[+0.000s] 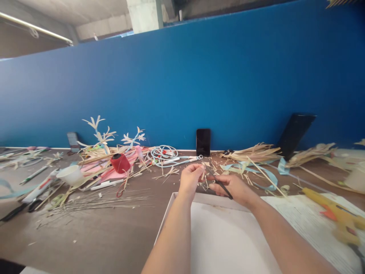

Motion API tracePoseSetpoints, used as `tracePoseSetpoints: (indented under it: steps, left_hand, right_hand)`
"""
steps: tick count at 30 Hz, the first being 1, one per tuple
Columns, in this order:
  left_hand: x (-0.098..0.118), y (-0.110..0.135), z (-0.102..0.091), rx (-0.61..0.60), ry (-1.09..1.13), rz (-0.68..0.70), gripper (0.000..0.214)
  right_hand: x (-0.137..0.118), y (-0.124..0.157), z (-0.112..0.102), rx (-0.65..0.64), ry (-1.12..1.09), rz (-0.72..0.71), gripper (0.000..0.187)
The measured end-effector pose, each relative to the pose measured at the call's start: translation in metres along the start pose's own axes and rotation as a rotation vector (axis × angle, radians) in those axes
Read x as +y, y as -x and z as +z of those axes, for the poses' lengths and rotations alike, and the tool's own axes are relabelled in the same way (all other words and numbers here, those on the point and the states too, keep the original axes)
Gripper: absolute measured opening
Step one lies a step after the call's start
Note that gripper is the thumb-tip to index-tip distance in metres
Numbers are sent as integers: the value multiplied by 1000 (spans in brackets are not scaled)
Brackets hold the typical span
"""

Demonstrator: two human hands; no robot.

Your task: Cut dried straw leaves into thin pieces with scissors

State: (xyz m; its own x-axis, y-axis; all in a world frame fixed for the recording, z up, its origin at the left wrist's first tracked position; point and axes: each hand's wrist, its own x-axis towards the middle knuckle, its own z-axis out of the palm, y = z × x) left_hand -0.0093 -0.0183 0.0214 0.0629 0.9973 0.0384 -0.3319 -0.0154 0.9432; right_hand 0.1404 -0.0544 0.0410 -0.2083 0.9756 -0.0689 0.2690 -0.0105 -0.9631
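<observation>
1. My left grip (189, 179) is pinched together, thumb against fingers, on a small pale strip (203, 173); its exact shape is too blurred for me to tell.
2. My right grip (232, 186) is closed around dark-handled scissors (226, 189), their blades pointing towards my left fingertips. I cannot tell whether the blades are parted or touch the strip.
3. Both grips and the strip are above the worktop (94, 236), just beyond the far edge of a shallow white box (222, 236) lying under my forearms.
4. Pale scraps (212, 165) lie about my grips, so I judge the step in hand to be trimming the strip.
5. As I see it, the next move calls for a firm, steady left pinch, with the blades lined up on the strip and clear of my fingertips.
6. Ahead, a dark phone (203, 142) leans against the blue partition (182, 83); a straw bundle (253, 154) lies right of it, and a yellow glue gun (335, 209) rests nearer me, on my right.
</observation>
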Motion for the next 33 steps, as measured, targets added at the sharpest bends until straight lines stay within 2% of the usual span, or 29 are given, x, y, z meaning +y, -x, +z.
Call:
tracePoseSetpoints:
  steps: [9, 23, 25, 28, 30, 33]
  left_hand:
    - [1, 0, -1, -13, -95, -13, 23]
    - [3, 0, 0, -31, -58, -26, 23]
    - [2, -1, 0, -36, -44, -24, 24]
    - [1, -1, -2, -54, -22, -27, 26]
    - [1, -2, -3, -56, -16, -37, 27]
    - [1, -1, -3, -43, -15, -60, 27]
  right_hand:
    - [0, 0, -2, 10, 76, -16, 44]
    - [14, -8, -5, 23, 123, -82, 43]
    - [13, -8, -3, 58, 56, -56, 44]
    - [12, -9, -1, 177, -30, -22, 47]
    - [13, -10, -2, 240, -76, -31, 47]
    - [16, -12, -5, 259, -183, -80, 48]
